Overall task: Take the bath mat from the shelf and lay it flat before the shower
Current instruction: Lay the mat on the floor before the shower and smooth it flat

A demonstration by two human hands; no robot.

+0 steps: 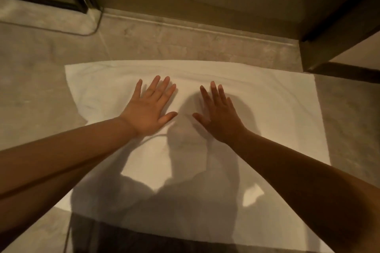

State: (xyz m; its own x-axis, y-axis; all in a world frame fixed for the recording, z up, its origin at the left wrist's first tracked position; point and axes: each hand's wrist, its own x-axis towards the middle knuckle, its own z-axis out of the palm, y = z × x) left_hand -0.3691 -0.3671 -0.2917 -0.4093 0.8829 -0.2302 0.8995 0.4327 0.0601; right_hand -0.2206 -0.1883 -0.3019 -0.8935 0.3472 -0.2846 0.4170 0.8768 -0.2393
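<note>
On mat [277,113]: left hand [150,109], right hand [221,117]

dim warm light from behind the person, their shadow across the bath mat [267,96], soft focus, wide-angle bending at edges

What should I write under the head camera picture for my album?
Left hand and right hand, fingers spread, press the white bath mat flat on the floor.

Your left forearm [61,150] and right forearm [298,170] hide stretches of the bath mat [257,109] along its side edges, and shadow leaves its near edge too dark to trace.
</note>
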